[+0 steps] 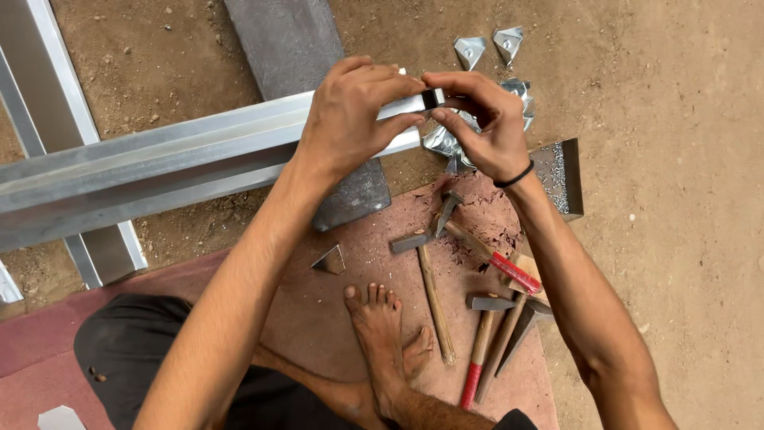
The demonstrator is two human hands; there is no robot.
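Forearms frame my bare foot (380,334); beyond it, both hands meet at the aluminium channel (159,163) end. Left hand (350,111) clamps the channel; right hand (481,119) fingers pinch a small corner piece (430,99) at its mouth. Keep it square, channel steady.

The ground is bare reddish-brown dirt (668,239), dry and strewn with small pebbles, lit evenly by soft daylight without hard shadows. A worn, dusty reddish mat (350,318) lies over it in the lower part of the view, its surface crumbling and flaking near the upper edge. A flat grey slab (290,40) rests on the dirt at the top, and pale metal frame pieces (48,95) cross the ground on the left side.
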